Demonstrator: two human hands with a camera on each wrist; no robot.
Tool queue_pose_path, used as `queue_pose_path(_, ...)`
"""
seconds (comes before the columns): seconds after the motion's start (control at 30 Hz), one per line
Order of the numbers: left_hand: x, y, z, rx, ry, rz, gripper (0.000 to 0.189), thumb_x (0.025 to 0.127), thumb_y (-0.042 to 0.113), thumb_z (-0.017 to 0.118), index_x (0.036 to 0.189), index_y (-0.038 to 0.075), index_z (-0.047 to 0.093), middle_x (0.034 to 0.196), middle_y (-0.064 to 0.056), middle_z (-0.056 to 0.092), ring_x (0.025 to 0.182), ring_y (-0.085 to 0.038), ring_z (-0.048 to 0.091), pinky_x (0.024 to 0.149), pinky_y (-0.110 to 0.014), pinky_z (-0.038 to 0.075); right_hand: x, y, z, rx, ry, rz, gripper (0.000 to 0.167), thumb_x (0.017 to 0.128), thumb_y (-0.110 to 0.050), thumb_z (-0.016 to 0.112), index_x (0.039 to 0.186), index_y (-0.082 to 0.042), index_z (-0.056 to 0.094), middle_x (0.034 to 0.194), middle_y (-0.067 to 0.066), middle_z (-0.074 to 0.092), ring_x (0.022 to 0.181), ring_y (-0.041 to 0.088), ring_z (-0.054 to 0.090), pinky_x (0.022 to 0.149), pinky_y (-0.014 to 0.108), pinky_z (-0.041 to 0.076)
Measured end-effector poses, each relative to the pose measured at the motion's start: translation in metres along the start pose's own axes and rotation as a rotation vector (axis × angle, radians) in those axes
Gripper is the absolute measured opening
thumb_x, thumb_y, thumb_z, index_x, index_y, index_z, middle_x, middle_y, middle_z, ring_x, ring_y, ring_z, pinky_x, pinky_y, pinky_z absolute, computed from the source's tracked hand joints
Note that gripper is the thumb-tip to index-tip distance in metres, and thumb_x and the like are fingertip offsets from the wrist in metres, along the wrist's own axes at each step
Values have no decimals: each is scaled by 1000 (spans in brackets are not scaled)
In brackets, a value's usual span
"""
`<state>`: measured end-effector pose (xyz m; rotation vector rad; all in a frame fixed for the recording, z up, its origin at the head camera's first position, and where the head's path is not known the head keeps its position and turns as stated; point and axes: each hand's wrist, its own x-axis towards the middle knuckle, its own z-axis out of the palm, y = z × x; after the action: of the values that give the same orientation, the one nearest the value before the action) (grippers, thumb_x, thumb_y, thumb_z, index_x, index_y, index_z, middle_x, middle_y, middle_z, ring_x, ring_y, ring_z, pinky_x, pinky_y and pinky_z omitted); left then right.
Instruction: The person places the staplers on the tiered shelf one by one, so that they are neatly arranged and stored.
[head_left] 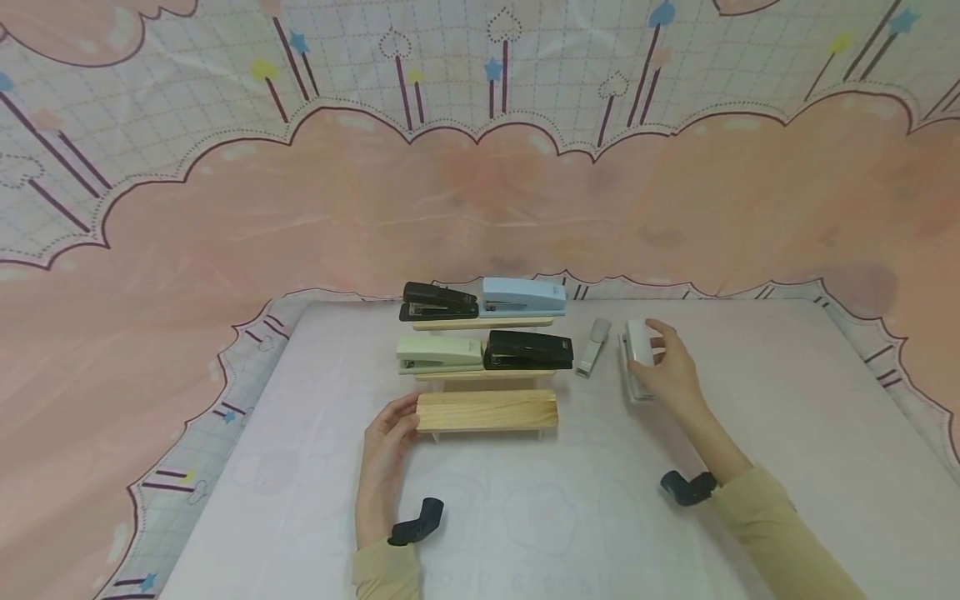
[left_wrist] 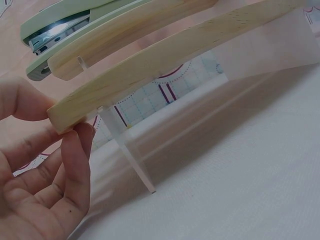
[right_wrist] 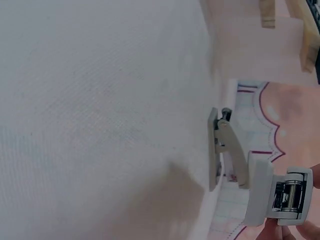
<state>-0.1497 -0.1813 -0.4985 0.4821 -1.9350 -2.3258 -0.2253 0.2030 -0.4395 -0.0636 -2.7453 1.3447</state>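
Note:
My left hand (head_left: 384, 446) pinches the left end of the lowest wooden shelf board (head_left: 487, 411); in the left wrist view, thumb and fingers meet around the tip of this board (left_wrist: 165, 62). On the right, my right hand (head_left: 672, 371) grips a white stapler (head_left: 639, 343) by its sides, with its length pointing away from me. The right wrist view shows the metal end of this stapler (right_wrist: 291, 197) and only a few fingertips. Between the stapler and the shelves lies a slim light-grey tool (head_left: 595, 346), with a raised lever (right_wrist: 234, 152).
The middle tier bears a pale green stapler (head_left: 438, 352) and a black stapler (head_left: 528, 350). On the back tier sit another black stapler (head_left: 438, 300) and a light blue stapler (head_left: 523, 296). Clear legs (left_wrist: 127, 150) support the front board. A white cloth (head_left: 300, 500) covers the table.

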Motion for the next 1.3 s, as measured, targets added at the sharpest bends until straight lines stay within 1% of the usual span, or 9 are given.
queue_pose_path(0.1, 0, 0, 0, 1, -1, -1, 40, 89, 1, 55, 129, -2, 54, 99, 9, 64, 93, -7, 59, 79, -20, 48, -4, -2, -3, -4, 1, -18, 74, 82, -6, 64, 147, -5, 29, 127, 28, 49, 100, 33, 52, 70, 29, 45)
queue_pose_path(0.3, 0, -2, 0, 4, 6, -6, 40, 89, 0, 55, 129, -2, 54, 100, 9, 63, 94, -7, 59, 80, -20, 48, -13, -8, -8, -24, -10, -64, 74, 83, -5, 63, 148, -6, 28, 129, 29, 48, 103, 36, 51, 74, 39, 49)
queue_pose_path(0.37, -1, -2, -1, 3, 2, -5, 40, 89, 0, 55, 129, -2, 54, 99, 9, 63, 93, -7, 59, 79, -20, 48, -17, -11, -9, -22, -16, -73, 74, 83, -5, 63, 148, -7, 28, 129, 29, 48, 104, 37, 51, 74, 40, 50)
queue_pose_path(0.5, -2, -1, -2, -8, -2, -3, 40, 89, 0, 55, 129, -3, 54, 98, 9, 64, 92, -7, 59, 79, -20, 48, -26, -17, -11, -22, -21, -94, 75, 83, -4, 64, 148, -7, 28, 130, 29, 47, 104, 37, 51, 74, 41, 50)
queue_pose_path(0.73, -3, -1, -5, 7, -15, -2, 40, 90, 0, 55, 130, -2, 53, 99, 10, 64, 93, -6, 59, 79, -19, 47, -41, -31, -14, -30, -11, -138, 74, 82, -2, 65, 148, -9, 31, 128, 28, 50, 103, 37, 53, 76, 44, 50)
queue_pose_path(0.83, -3, -1, -5, 0, -18, -1, 40, 90, 0, 54, 130, -3, 53, 98, 10, 64, 92, -6, 59, 78, -19, 47, -44, -35, -14, -35, -12, -159, 74, 82, -3, 65, 147, -9, 31, 127, 27, 50, 102, 37, 53, 75, 44, 51)
queue_pose_path(1.0, -2, -2, -5, 8, -11, -2, 40, 90, 0, 54, 130, -2, 53, 98, 10, 64, 92, -6, 59, 78, -19, 47, -48, -38, -15, -43, -11, -191, 72, 82, -4, 64, 146, -9, 33, 126, 27, 51, 102, 36, 54, 77, 47, 51)
queue_pose_path(1.13, -2, -2, -5, 17, -6, -10, 39, 90, 0, 54, 129, -1, 54, 100, 9, 63, 93, -7, 59, 79, -19, 47, -53, -43, -16, -33, -18, -200, 72, 81, -1, 64, 146, -9, 34, 126, 26, 52, 101, 35, 54, 79, 47, 50)
queue_pose_path(1.3, -1, -1, -5, 1, -5, -16, 40, 89, -1, 53, 129, -1, 55, 100, 8, 63, 92, -7, 58, 78, -20, 47, -59, -51, -20, -27, -26, -209, 73, 81, -1, 64, 146, -12, 34, 127, 23, 51, 100, 34, 53, 79, 46, 50)
